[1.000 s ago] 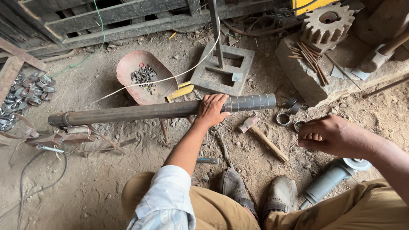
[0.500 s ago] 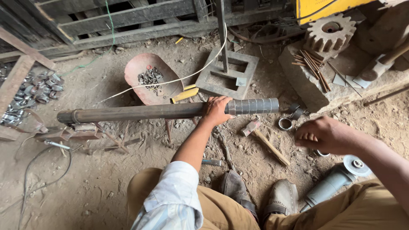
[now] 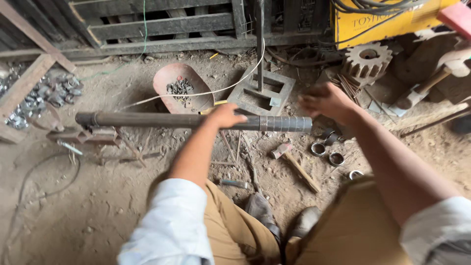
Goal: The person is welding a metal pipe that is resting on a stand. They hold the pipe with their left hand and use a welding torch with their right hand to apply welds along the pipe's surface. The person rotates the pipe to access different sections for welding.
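Observation:
My left hand [image 3: 226,116] grips a long rusty metal pipe [image 3: 147,119] that lies level across a low stand, its threaded grey end [image 3: 287,123] pointing right. My right hand [image 3: 325,102] hovers blurred above and just right of that threaded end, fingers apart, holding nothing I can see. On the dirt below the pipe's end lie a small hammer [image 3: 294,164] with a wooden handle and three short metal rings [image 3: 327,153].
A rusty pan of small metal bits [image 3: 180,88] sits behind the pipe. A square steel frame [image 3: 262,91], a large gear [image 3: 367,60], a yellow machine [image 3: 387,19] and a mallet [image 3: 422,88] crowd the back right. Scrap metal pieces [image 3: 54,95] lie at the left.
My right hand rose from low at the right, near the rings on the ground, up and left toward the pipe's threaded end. The left hand stayed on the pipe.

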